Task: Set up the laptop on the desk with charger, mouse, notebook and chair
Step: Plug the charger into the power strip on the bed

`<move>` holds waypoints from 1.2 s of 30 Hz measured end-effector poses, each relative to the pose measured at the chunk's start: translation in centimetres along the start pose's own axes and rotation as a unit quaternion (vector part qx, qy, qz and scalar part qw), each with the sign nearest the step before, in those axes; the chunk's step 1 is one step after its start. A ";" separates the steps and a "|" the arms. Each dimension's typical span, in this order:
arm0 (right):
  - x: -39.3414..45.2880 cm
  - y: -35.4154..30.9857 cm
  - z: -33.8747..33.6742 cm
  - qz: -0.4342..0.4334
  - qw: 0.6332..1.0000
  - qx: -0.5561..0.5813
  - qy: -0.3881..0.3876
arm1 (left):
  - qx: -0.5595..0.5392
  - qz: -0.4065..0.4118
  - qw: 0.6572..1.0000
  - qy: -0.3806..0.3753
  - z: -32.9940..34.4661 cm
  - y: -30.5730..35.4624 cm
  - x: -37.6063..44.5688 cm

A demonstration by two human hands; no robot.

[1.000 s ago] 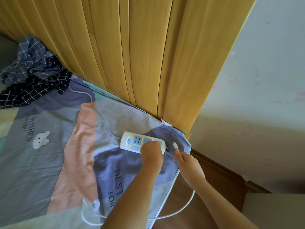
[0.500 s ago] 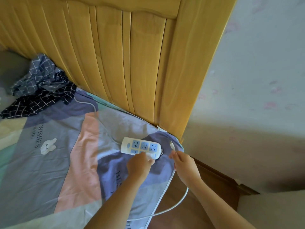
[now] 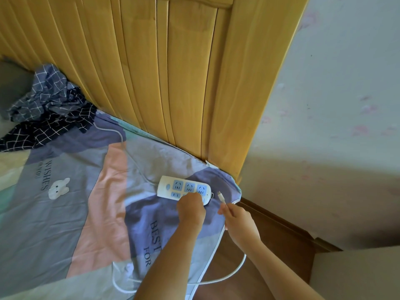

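On the bed, the left hand (image 3: 190,210) presses the plug into the power strip (image 3: 184,189), fingers curled round it. The right hand (image 3: 239,219) pinches the cable (image 3: 221,197) just beside. A crooked push could slide the strip away.

White power strip (image 3: 185,190) with blue sockets; checked navy cloth (image 3: 46,105)

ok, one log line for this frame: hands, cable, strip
left hand: on power strip, grip hidden | right hand: pinches white cable, plug free | strip: on bed sheet
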State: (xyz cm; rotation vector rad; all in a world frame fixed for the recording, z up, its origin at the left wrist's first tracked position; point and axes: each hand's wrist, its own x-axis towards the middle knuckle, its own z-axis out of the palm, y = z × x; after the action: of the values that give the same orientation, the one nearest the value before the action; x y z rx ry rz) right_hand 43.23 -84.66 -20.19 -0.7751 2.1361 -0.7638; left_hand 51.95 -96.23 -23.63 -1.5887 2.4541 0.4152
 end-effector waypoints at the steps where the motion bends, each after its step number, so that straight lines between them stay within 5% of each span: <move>1: 0.0 0.0 0.1 0.002 1.000 -0.002 -0.002 | 0.004 0.001 1.000 -0.001 -0.1 0.1 0.1; 11: -1.9 -1.4 -1.5 -0.003 1.000 0.020 0.006 | -0.019 -0.017 0.999 -0.034 -4.4 -0.8 -1.1; 15: -3.5 -3.5 -3.3 -0.007 0.998 0.059 0.021 | -0.135 0.019 0.991 0.005 -7.5 -0.1 -4.3; 21: -7.6 -6.3 -7.4 -0.020 0.989 0.135 0.059 | -0.452 0.050 0.889 -0.053 -13.3 3.3 -10.6; 28: -13.7 -8.0 -13.3 -0.025 0.974 0.182 0.130 | -0.578 0.114 0.796 -0.139 -20.1 8.1 -16.7; 36: -20.8 -9.0 -21.3 -0.028 0.966 0.094 0.238 | -0.457 0.244 0.847 -0.118 -25.0 15.0 -20.1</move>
State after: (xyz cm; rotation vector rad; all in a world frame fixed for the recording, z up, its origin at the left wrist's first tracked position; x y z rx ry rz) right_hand 40.69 -69.73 7.01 -0.5945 2.4166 -1.2653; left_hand 46.30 -81.42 8.02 -0.9352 2.5436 1.9607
